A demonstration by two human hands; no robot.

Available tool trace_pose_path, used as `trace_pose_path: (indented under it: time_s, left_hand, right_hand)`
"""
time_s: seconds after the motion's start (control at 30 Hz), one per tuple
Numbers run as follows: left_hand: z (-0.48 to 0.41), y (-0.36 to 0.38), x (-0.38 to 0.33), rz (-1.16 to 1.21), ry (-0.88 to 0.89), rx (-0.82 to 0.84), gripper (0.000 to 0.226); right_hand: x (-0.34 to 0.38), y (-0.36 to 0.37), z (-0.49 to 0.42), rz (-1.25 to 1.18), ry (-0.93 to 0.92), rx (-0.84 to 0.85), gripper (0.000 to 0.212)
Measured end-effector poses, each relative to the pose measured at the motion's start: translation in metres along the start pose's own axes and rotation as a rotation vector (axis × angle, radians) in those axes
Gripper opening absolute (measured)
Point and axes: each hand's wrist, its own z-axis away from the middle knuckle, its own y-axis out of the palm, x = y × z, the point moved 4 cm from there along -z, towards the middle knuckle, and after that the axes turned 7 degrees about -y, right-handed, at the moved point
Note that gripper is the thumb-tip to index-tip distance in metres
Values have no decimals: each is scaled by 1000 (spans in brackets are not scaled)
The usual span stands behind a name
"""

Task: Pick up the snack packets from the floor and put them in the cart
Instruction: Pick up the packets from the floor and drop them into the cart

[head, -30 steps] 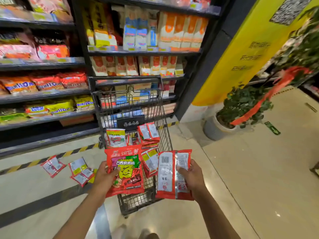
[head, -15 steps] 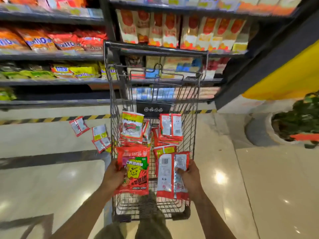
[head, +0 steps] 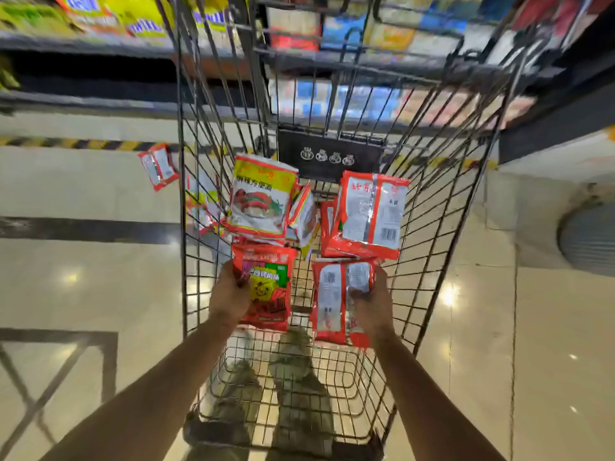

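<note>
Both my hands are inside the black wire cart (head: pixel 442 207). My left hand (head: pixel 229 294) grips a red snack packet with a green and yellow print (head: pixel 269 287). My right hand (head: pixel 372 304) grips a red packet with its silver back showing (head: pixel 332 301). Several packets lie in a pile at the far end of the cart: a yellow-topped one (head: pixel 259 201) and a red one (head: pixel 372 214) on top. A red packet (head: pixel 158 166) lies on the floor left of the cart, and others show through the cart's left wall (head: pixel 203 201).
Store shelves (head: pixel 100 38) full of packaged goods run along the far side, behind a yellow-black floor stripe (head: pixel 66 143). A grey plant pot (head: pixel 589 237) stands on the right. Glossy tiled floor lies on both sides of the cart. My feet show through the cart's bottom.
I have leaned over the cart and both hands have gone down into it with their packets. The camera has tilted down and closer.
</note>
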Motion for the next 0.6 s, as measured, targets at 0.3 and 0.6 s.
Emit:
trace_pose_path:
  time_s: [0.3,0.6]
  left_hand:
    - [2,18,-4,-251,261,-261,73]
    - [-7,68,37,-802,611,-83,64]
  right_hand:
    - [-6,21,-21,387,-179,-70,43]
    - [-13,46,1,764,-428,-2,71]
